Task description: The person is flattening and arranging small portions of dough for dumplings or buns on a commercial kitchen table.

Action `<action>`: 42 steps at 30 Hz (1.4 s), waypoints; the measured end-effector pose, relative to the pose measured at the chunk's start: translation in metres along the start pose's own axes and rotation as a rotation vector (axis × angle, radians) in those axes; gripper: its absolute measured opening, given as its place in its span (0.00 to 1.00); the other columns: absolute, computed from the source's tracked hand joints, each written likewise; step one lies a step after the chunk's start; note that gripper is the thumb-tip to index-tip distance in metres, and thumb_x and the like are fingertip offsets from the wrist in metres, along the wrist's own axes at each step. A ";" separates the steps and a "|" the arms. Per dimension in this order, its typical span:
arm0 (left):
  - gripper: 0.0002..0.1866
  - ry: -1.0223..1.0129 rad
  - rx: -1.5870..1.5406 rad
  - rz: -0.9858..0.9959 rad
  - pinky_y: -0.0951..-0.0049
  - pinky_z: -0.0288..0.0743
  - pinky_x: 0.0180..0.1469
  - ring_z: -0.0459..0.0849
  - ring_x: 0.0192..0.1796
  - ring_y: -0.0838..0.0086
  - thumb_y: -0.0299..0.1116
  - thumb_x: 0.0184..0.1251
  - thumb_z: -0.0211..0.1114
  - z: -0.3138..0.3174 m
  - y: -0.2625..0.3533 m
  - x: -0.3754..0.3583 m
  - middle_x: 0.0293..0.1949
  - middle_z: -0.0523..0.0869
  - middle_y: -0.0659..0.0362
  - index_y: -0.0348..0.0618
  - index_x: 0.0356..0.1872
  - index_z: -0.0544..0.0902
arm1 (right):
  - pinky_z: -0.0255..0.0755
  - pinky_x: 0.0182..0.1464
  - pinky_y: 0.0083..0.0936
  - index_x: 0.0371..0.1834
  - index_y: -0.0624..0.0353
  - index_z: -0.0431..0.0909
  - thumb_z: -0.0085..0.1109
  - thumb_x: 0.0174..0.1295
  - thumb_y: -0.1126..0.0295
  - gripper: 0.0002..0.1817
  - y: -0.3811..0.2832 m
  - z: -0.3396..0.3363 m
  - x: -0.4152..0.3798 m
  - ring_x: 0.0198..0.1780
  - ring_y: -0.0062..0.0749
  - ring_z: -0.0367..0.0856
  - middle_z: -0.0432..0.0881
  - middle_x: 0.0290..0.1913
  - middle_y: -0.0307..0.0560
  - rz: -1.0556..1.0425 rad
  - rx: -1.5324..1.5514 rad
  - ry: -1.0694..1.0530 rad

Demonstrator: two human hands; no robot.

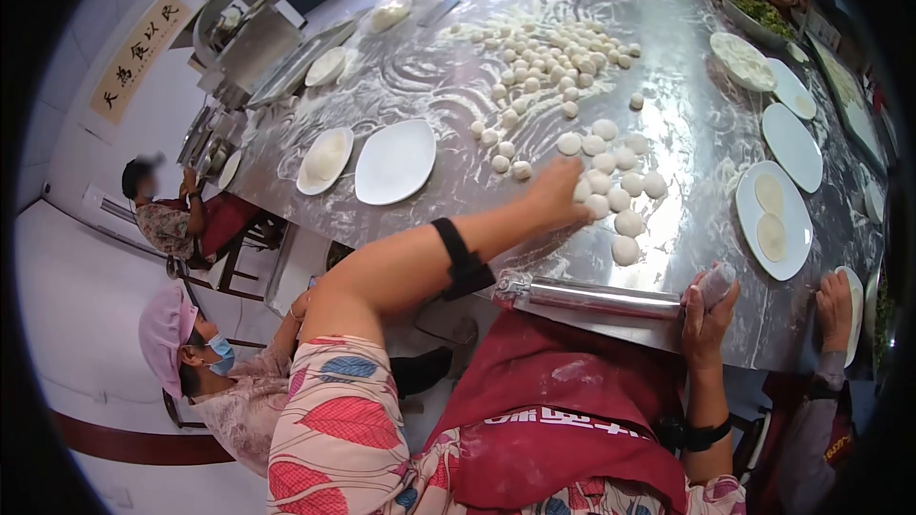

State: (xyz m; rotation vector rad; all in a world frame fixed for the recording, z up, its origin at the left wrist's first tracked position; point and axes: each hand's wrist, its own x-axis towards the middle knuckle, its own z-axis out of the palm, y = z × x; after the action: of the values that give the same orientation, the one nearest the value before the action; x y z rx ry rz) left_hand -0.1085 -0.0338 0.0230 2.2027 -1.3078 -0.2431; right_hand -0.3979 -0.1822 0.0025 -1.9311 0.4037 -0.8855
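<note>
My left hand (558, 195) reaches over the steel table, at the left edge of a group of flattened round dough pieces (625, 250). Its fingertips are partly hidden, and whether it grips a piece is unclear. At the table's front edge lies a metal rolling pin (606, 297). My right hand (707, 319) is wrapped round the whitish handle at its right end. The handle at the left end is free. Beyond the flattened pieces, many small dough balls (549, 62) lie in flour.
An oval plate with two thin dough rounds (744, 219) sits right; another white plate (396, 162) stands left. A person's hand (835, 310) touches a plate at the right edge. A person in a pink cap (167, 339) is at the left; others sit or stand farther off.
</note>
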 end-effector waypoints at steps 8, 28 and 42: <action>0.21 -0.162 0.389 -0.062 0.58 0.75 0.48 0.80 0.51 0.54 0.32 0.51 0.71 -0.065 -0.012 0.015 0.47 0.78 0.50 0.45 0.48 0.78 | 0.71 0.33 0.21 0.62 0.66 0.57 0.53 0.69 0.67 0.24 -0.003 0.001 0.004 0.30 0.26 0.75 0.76 0.35 0.48 -0.004 0.023 0.028; 0.15 0.155 0.272 0.035 0.61 0.75 0.36 0.81 0.34 0.57 0.42 0.58 0.69 -0.068 -0.059 -0.099 0.33 0.79 0.55 0.42 0.34 0.79 | 0.71 0.31 0.19 0.63 0.67 0.57 0.54 0.69 0.69 0.24 0.001 0.001 0.000 0.29 0.22 0.74 0.77 0.37 0.47 -0.002 -0.020 0.060; 0.53 0.220 0.488 0.027 0.43 0.40 0.72 0.44 0.75 0.40 0.67 0.60 0.56 -0.035 -0.051 -0.063 0.73 0.47 0.35 0.31 0.71 0.51 | 0.70 0.35 0.18 0.63 0.67 0.56 0.53 0.69 0.70 0.24 0.000 0.003 0.000 0.30 0.22 0.73 0.75 0.39 0.47 0.030 0.085 0.050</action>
State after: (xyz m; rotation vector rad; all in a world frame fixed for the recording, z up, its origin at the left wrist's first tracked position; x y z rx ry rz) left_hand -0.0877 0.0515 0.0158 2.5135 -1.3758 0.3585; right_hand -0.3955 -0.1809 0.0016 -1.8236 0.4164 -0.9186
